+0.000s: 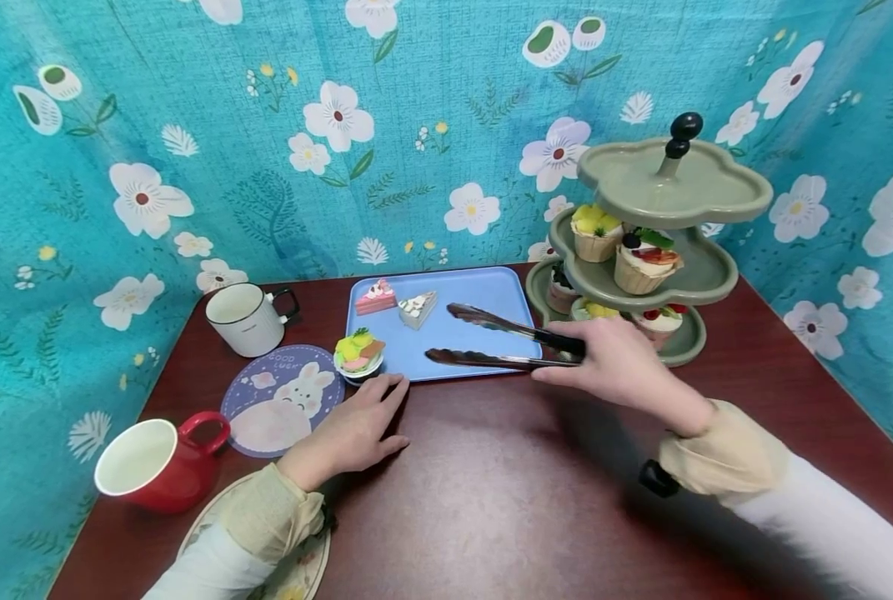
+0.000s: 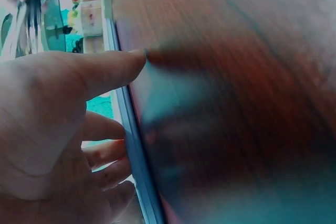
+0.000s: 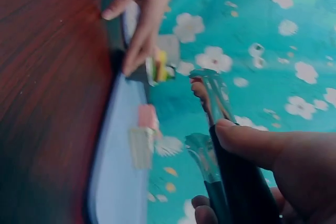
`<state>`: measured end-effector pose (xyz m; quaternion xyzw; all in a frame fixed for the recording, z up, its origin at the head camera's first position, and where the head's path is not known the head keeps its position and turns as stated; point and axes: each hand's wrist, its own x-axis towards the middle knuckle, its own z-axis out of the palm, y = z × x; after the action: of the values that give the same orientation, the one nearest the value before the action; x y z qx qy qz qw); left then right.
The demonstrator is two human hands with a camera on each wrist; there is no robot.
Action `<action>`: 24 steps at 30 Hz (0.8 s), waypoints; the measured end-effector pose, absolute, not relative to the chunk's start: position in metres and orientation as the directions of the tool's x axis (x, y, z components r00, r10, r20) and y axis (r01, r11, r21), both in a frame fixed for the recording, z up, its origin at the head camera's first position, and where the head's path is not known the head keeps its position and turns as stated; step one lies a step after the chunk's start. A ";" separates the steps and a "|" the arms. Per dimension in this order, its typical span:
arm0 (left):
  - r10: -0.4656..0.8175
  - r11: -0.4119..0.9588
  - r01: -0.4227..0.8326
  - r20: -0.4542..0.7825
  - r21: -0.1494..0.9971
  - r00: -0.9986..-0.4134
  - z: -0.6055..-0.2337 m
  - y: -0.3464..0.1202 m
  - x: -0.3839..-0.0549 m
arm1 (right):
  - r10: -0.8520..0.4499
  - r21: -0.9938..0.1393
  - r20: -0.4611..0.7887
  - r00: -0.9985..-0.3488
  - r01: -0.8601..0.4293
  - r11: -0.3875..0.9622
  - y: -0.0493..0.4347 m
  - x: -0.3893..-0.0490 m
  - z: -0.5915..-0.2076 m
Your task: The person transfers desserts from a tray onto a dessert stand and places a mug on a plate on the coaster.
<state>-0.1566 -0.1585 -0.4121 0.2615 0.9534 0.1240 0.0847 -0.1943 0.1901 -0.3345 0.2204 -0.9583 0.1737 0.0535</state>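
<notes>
My right hand [image 1: 626, 362] grips black-handled metal tongs [image 1: 484, 360], whose arms are spread apart over the right part of a blue tray [image 1: 476, 287]. Nothing sits between the tong tips. On the tray's left half lie a pink cake slice [image 1: 376, 302] and a white-topped grey cake slice [image 1: 418, 308]. Near the tray's front left corner is my left hand [image 1: 352, 433], palm down with fingers extended; in the left wrist view its fingertips touch the tray's edge [image 2: 137, 156]. Just beyond those fingers stands a small fruit-topped dessert cup [image 1: 359, 354], its base partly hidden.
A green three-tier stand [image 1: 671, 200] holding several cupcakes rises at the right. To the left are a white mug [image 1: 247, 325], a purple rabbit mat [image 1: 266, 417] and a red mug [image 1: 168, 471]. A patterned plate [image 1: 314, 554] lies under my left forearm.
</notes>
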 end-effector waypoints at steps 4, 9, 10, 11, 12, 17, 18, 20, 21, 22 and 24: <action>0.522 0.833 0.483 -0.096 0.269 -0.847 -0.412 -0.158 -0.157 | -0.458 -0.327 0.156 -0.875 -0.483 0.813 0.161 -0.215 -0.348; 0.524 0.835 0.491 -0.089 0.246 -0.847 -0.412 -0.158 -0.155 | -0.502 -0.332 0.140 -0.853 -0.518 0.788 0.129 -0.233 -0.361; 0.525 0.836 0.493 -0.091 0.242 -0.846 -0.413 -0.159 -0.156 | -0.508 -0.335 0.135 -0.850 -0.522 0.784 0.124 -0.236 -0.363; 0.526 0.836 0.495 -0.090 0.236 -0.846 -0.413 -0.159 -0.156 | -0.516 -0.331 0.130 -0.847 -0.527 0.783 0.119 -0.238 -0.366; 0.526 0.836 0.496 -0.090 0.234 -0.846 -0.412 -0.158 -0.156 | -0.523 -0.328 0.124 -0.843 -0.532 0.781 0.115 -0.239 -0.368; 0.530 0.834 0.500 -0.088 0.231 -0.843 -0.412 -0.159 -0.156 | -0.541 -0.332 0.105 -0.834 -0.542 0.772 0.101 -0.244 -0.375; 0.527 0.836 0.496 -0.094 0.234 -0.845 -0.412 -0.159 -0.156 | -0.543 -0.331 0.110 -0.833 -0.546 0.770 0.099 -0.245 -0.375; 0.520 0.841 0.485 -0.107 0.238 -0.848 -0.411 -0.159 -0.156 | -0.547 -0.326 0.122 -0.828 -0.553 0.766 0.095 -0.247 -0.376; 0.516 0.844 0.480 -0.112 0.240 -0.849 -0.411 -0.159 -0.156 | -0.550 -0.328 0.127 -0.826 -0.558 0.762 0.093 -0.247 -0.376; 0.513 0.845 0.476 -0.117 0.242 -0.851 -0.411 -0.159 -0.156 | -0.554 -0.328 0.131 -0.822 -0.564 0.758 0.091 -0.248 -0.376; 0.508 0.848 0.470 -0.124 0.243 -0.852 -0.411 -0.158 -0.156 | -0.564 -0.327 0.136 -0.815 -0.574 0.751 0.088 -0.250 -0.376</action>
<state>-0.1561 -0.1581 -0.4114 0.2555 0.9569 0.1025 0.0921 -0.2498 0.0875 -0.3764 0.3040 -0.9355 0.1796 0.0143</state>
